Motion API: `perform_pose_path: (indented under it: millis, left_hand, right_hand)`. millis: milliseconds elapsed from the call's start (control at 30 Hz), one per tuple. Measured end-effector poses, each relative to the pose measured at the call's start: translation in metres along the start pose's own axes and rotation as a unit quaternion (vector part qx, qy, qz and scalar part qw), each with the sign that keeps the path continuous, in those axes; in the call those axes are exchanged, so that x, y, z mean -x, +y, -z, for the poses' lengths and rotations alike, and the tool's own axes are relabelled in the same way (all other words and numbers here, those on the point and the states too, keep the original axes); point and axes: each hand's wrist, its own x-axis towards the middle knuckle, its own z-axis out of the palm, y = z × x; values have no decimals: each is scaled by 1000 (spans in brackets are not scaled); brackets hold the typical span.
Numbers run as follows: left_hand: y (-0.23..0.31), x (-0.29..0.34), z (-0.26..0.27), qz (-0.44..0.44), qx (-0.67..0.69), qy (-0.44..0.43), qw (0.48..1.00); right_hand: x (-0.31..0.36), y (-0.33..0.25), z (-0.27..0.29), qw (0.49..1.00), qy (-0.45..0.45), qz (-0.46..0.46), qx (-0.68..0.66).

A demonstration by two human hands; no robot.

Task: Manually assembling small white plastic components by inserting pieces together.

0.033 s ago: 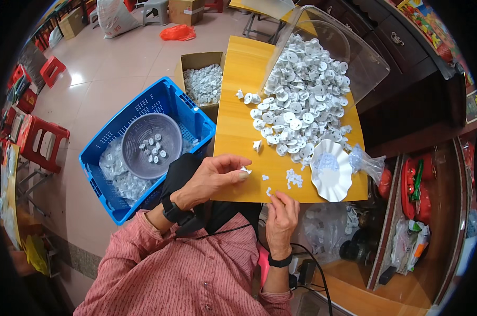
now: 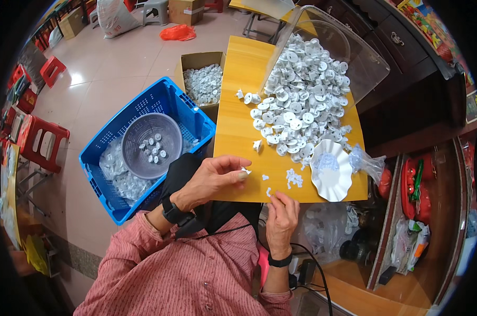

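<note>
Over the near left edge of the yellow table (image 2: 237, 126), my left hand (image 2: 212, 178) is closed, thumb and fingers pinching a small white plastic part (image 2: 246, 170). My right hand (image 2: 282, 217) is at the near edge with thumb and forefinger together at a tiny white curved piece (image 2: 269, 191). More tiny white pieces (image 2: 294, 178) lie loose beyond it. To their right, a white scalloped dish (image 2: 337, 185) holds a heap of similar bits. A single round white plastic part (image 2: 257, 145) sits apart from the big pile of white parts (image 2: 301, 100).
A clear plastic bin (image 2: 362, 68) lies tipped behind the pile. Left of the table stands a blue crate (image 2: 104, 197) with a grey basket (image 2: 130, 166) holding several white parts. A cardboard box (image 2: 188, 60) of parts is beyond. A clear bag (image 2: 373, 166) lies by the dish.
</note>
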Motion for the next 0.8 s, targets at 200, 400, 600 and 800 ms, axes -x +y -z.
perform_pose_path:
  millis: [200,400,600,800]
  left_hand:
    - [-6,11,-7,63,157,20,985]
    - [-15,15,-8,59,208,10,976]
    - [-19,18,-8,48,262,-5,964]
    - [-27,21,-7,39,272,-16,961]
  right_hand:
    - [1,1,-2,1000,18,8,-20]
    - [-4,-7,-4,998,17,-46,-27]
    - [-11,-17,-8,988,32,-92,-117]
    - [-23,-44,-2,975,6,-90,-202]
